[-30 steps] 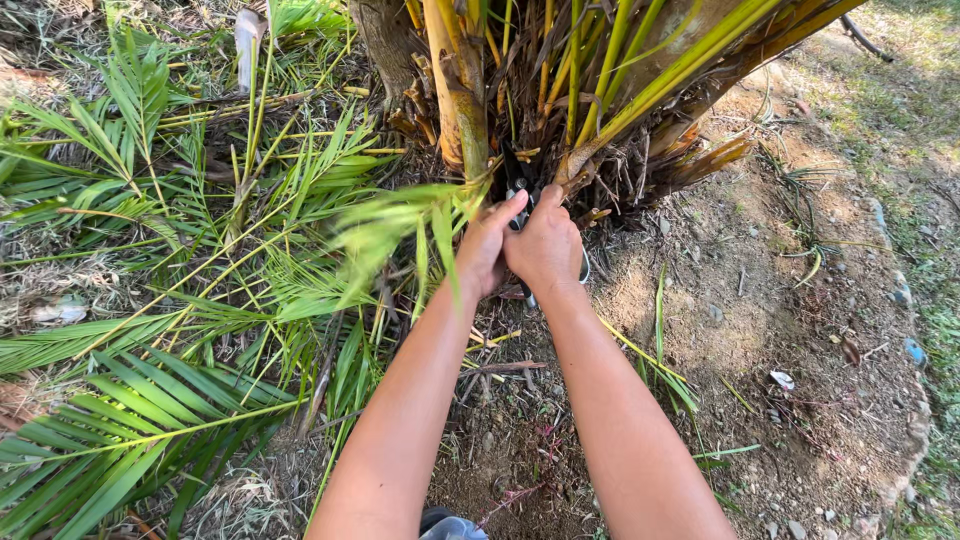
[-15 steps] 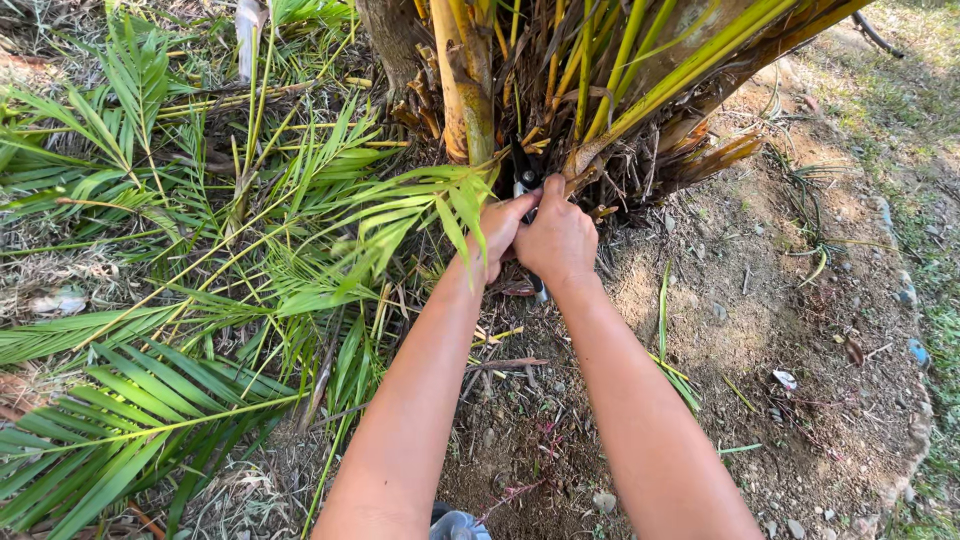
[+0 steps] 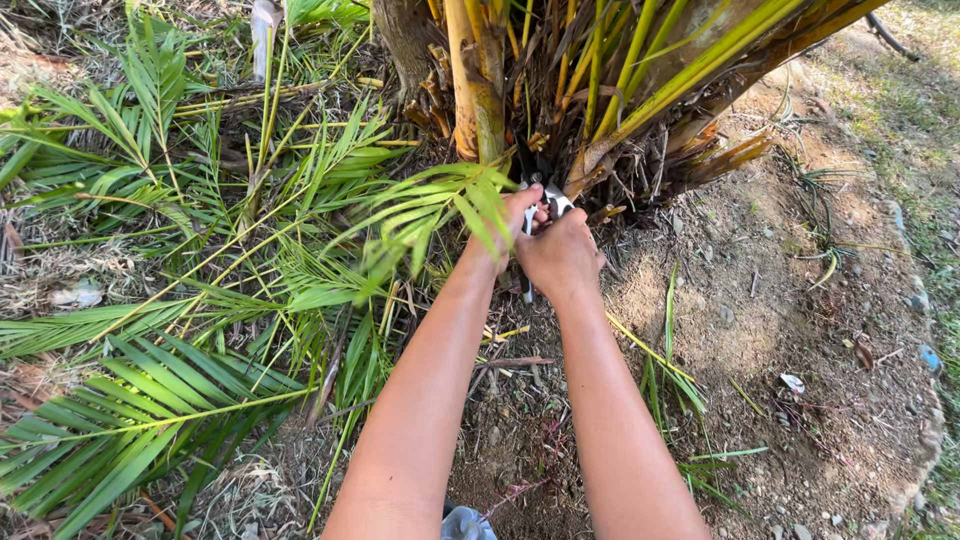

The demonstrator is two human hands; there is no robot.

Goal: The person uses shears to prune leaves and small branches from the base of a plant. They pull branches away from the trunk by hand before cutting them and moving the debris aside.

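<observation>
Pruners (image 3: 540,205), at palm base (image 3: 600,150): both hands, left (image 3: 515,225) and right (image 3: 560,255), fingers closed round handles; best squeezed squarely, blades seated close against the stalk, leaflets (image 3: 440,205) clear.

Metal pruning shears (image 3: 540,205) with pale handles, gripped between both hands, point up into the base of the yellow-green palm stalks (image 3: 600,110) above bare soil.

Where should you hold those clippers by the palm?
Probably by the handles, from below: on the clippers the blade end points up into the palm stems, handles toward the person. Both hands, left and right, wrap them there.
</observation>
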